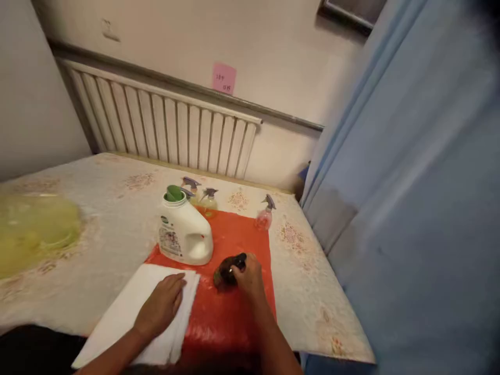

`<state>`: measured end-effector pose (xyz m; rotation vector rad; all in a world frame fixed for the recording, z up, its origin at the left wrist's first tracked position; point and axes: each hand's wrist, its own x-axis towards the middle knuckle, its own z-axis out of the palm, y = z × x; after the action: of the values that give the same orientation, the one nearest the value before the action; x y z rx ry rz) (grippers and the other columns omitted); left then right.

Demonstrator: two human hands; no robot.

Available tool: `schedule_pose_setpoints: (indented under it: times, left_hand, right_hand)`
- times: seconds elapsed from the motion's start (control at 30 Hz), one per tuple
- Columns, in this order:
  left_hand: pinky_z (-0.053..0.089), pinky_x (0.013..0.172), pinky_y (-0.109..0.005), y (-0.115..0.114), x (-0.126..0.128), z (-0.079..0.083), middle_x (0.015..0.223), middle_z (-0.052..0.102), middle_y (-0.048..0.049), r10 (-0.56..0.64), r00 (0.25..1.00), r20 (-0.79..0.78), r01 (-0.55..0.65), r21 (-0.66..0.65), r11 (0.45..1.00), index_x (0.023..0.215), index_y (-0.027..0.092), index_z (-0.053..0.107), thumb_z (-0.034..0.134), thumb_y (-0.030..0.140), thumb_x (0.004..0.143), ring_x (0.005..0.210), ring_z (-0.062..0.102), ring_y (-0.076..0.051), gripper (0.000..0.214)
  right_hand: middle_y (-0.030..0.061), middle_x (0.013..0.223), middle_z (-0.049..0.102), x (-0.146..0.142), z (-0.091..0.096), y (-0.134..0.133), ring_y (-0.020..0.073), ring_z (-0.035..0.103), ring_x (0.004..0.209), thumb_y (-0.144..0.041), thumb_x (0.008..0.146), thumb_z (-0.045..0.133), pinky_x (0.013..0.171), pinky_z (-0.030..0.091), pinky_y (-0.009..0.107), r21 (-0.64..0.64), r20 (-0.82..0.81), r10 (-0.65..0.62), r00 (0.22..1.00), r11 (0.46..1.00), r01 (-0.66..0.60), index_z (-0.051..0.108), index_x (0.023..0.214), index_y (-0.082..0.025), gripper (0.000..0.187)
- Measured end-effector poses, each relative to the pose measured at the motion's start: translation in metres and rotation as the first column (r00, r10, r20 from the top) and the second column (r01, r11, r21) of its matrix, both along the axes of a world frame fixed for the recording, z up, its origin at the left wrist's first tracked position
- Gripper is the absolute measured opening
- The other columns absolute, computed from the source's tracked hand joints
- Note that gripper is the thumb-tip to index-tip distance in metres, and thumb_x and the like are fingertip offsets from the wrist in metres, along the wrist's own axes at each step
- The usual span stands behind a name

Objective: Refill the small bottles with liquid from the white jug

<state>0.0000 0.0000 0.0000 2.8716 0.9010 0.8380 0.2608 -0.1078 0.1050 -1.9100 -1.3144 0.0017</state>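
My right hand [249, 276] is closed round the black top of a small dark brown bottle [224, 276]. The bottle leans over the red sheet [244, 237]. Flat on a folded white cloth [128, 299] lies my left hand [164, 304], its fingers stretched out and holding nothing. Just beyond the cloth, a large white jug [183, 224] with a handle stands upright on the red sheet. Something green [174, 193] sits in the jug's mouth.
Small spray bottles stand behind the jug, one yellowish [210, 203]; a pink spray bottle [264, 219] is at the right. A translucent yellow bag or container [35, 229] lies far left on the flowered tablecloth [297, 271]. A blue curtain [398, 208] hangs along the right edge; a radiator [167, 122] is behind.
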Motion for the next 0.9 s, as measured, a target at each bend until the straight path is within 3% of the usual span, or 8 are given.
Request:
schedule_pose_setpoints:
  times: [0.33, 0.53, 0.63, 0.77, 0.9]
  left_hand:
    - [0.048, 0.1, -0.044, -0.004, 0.003, 0.01, 0.121, 0.066, -0.0124, -0.014, 0.999, 0.051, 0.019, -0.096, 0.995, 0.106, 0.018, 0.067, 0.048, 0.018, 0.089, 0.114, 0.059, -0.028, 0.026]
    - [0.046, 0.101, -0.047, -0.004, 0.006, 0.018, 0.122, 0.065, -0.014, 0.005, 1.0, 0.021, 0.001, -0.24, 0.971, 0.103, 0.017, 0.068, 0.048, 0.014, 0.084, 0.116, 0.057, -0.03, 0.028]
    - [0.041, 0.108, -0.05, -0.007, 0.006, 0.022, 0.129, 0.062, -0.0165, 0.005, 0.999, 0.052, 0.014, -0.362, 0.932, 0.115, 0.014, 0.064, 0.053, 0.018, 0.081, 0.123, 0.054, -0.032, 0.036]
    - [0.033, 0.115, -0.052, -0.024, 0.005, 0.032, 0.144, 0.049, -0.0164, -0.032, 0.98, 0.194, 0.131, -0.524, 0.842, 0.141, 0.016, 0.042, 0.063, 0.031, 0.079, 0.134, 0.044, -0.033, 0.067]
    - [0.029, 0.117, -0.053, -0.049, 0.007, 0.043, 0.152, 0.039, -0.0149, -0.009, 0.955, 0.297, 0.199, -0.616, 0.762, 0.148, 0.02, 0.027, 0.075, 0.024, 0.063, 0.14, 0.037, -0.035, 0.098]
  right_hand:
    - [0.0048, 0.081, 0.065, -0.015, 0.012, -0.013, 0.0211, 0.058, 0.079, -0.009, 0.071, 0.065, 0.072, 0.045, 0.029, 0.051, 0.019, 0.033, 0.999, 0.998, -0.034, 0.062, 0.075, -0.019, 0.01]
    - [0.0049, 0.083, 0.066, -0.034, 0.018, -0.022, 0.0212, 0.06, 0.081, -0.008, 0.071, 0.065, 0.074, 0.046, 0.029, 0.058, 0.01, 0.094, 0.996, 0.994, -0.094, 0.067, 0.082, -0.017, 0.014]
    - [0.0051, 0.085, 0.067, -0.044, 0.019, -0.025, 0.0212, 0.061, 0.083, -0.007, 0.069, 0.066, 0.076, 0.047, 0.029, 0.069, -0.003, 0.11, 0.994, 0.992, -0.109, 0.068, 0.084, -0.017, 0.018]
    - [0.0047, 0.084, 0.068, -0.058, 0.023, -0.029, 0.021, 0.062, 0.083, -0.006, 0.069, 0.066, 0.078, 0.048, 0.03, 0.073, -0.008, 0.138, 0.99, 0.988, -0.137, 0.069, 0.086, -0.017, 0.021]
    - [0.0046, 0.086, 0.068, -0.076, 0.032, -0.033, 0.0205, 0.062, 0.083, -0.005, 0.069, 0.067, 0.078, 0.048, 0.03, 0.062, -0.056, 0.183, 0.981, 0.982, -0.18, 0.07, 0.089, -0.017, 0.024]
